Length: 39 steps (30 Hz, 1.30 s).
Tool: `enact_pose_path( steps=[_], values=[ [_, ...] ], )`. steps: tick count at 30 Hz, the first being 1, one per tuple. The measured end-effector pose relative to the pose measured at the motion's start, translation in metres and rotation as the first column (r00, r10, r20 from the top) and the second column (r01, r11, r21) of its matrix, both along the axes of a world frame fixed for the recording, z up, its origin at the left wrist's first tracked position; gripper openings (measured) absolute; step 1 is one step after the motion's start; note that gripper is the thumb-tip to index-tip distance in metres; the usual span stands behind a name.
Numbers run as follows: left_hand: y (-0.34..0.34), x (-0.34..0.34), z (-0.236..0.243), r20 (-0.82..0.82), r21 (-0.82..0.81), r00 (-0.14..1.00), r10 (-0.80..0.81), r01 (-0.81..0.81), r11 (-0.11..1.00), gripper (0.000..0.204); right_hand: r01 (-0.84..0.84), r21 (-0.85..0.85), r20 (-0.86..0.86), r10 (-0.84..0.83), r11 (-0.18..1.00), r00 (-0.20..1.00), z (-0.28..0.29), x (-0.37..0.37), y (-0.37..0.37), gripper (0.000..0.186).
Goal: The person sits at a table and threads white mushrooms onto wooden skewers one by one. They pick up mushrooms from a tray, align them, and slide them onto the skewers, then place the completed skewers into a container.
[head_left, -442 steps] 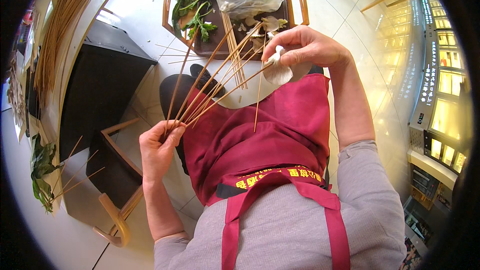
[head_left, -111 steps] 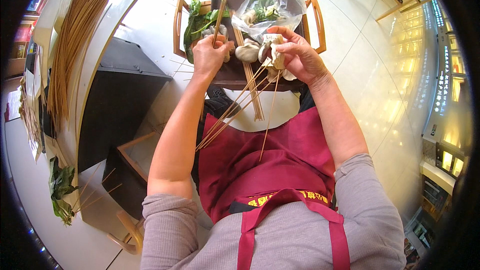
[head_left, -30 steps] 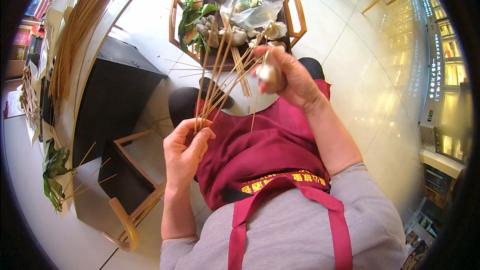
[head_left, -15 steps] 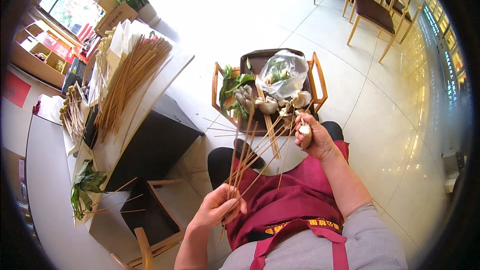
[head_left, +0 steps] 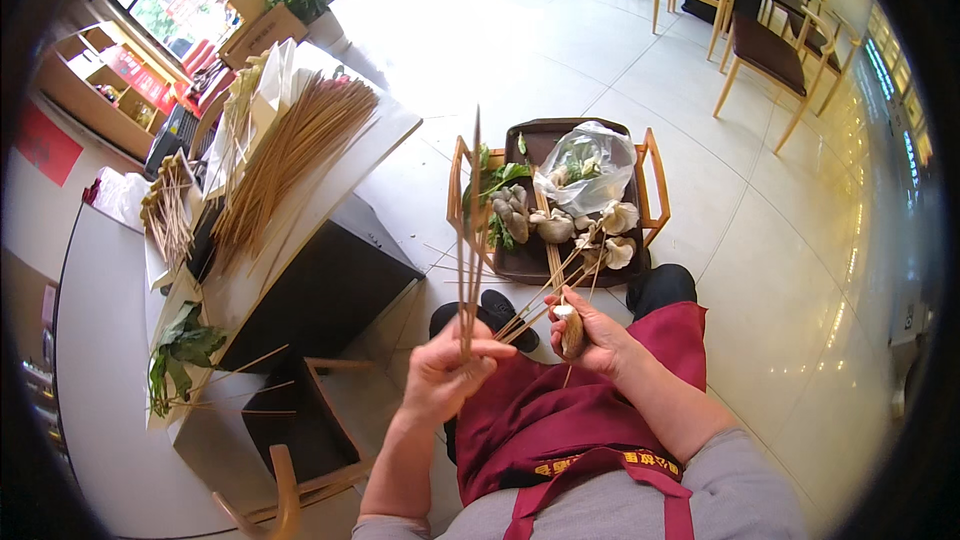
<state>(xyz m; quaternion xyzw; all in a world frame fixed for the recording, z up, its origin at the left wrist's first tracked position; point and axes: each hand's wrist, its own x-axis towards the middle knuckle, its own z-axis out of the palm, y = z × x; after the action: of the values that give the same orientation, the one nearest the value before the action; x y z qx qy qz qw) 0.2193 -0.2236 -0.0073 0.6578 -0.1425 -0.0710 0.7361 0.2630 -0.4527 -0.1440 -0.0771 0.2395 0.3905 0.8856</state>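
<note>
My left hand (head_left: 447, 370) is closed around several thin wooden skewers (head_left: 472, 260), their points standing upright. In my right hand (head_left: 600, 335), a pale mushroom piece (head_left: 571, 328) is gripped above my lap. More skewers slant from beside my left fingers past my right fingertips, toward oyster mushrooms (head_left: 619, 216) at the tray's near right; I cannot tell which hand carries these. A brown tray (head_left: 530, 132) in front of my knees also holds greyish mushrooms (head_left: 510, 212), green leaves (head_left: 492, 180), a clear plastic bag (head_left: 590, 165) of greens and a few loose skewers.
A white-topped table (head_left: 395, 130) at left carries a big heap of skewers (head_left: 300, 160) and leafy skewers (head_left: 185, 345). Below it stands a dark stool (head_left: 290, 410). Wooden handles (head_left: 655, 180) flank the tray. Chairs (head_left: 768, 55) stand at the far right.
My right hand has come down and left toward my lap with the mushroom piece. The skewers in my left hand have swung more upright. The whole view has shifted slightly.
</note>
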Motion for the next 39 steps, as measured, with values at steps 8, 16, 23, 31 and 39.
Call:
enact_pose_path(
  steps=[8,16,23,31,39],
  values=[
    [0.024,0.035,0.052,0.488,0.12,0.824,0.287,-0.389,0.913,0.026,-0.051,-0.092,0.053,0.056,0.994,0.997,0.001,-0.003,-0.026,0.026],
    [0.026,0.041,0.062,0.305,0.02,0.894,0.329,-0.351,0.936,0.018,0.095,-0.257,0.134,-0.061,0.962,0.989,0.017,-0.002,-0.045,0.03],
    [-0.002,0.021,0.024,-0.155,0.174,0.987,0.039,-0.012,0.985,0.013,0.26,-0.072,0.342,-0.221,0.963,0.913,0.05,0.022,-0.036,0.033],
    [-0.015,-0.013,-0.014,-0.265,0.19,0.954,0.143,-0.094,0.977,0.024,0.342,0.083,0.366,-0.348,0.936,0.863,0.068,0.018,-0.024,0.034],
    [-0.019,-0.023,-0.026,-0.267,0.24,0.942,0.203,-0.139,0.961,0.024,0.371,0.04,0.324,-0.363,0.928,0.874,0.074,0.016,-0.023,0.037]
  ],
)
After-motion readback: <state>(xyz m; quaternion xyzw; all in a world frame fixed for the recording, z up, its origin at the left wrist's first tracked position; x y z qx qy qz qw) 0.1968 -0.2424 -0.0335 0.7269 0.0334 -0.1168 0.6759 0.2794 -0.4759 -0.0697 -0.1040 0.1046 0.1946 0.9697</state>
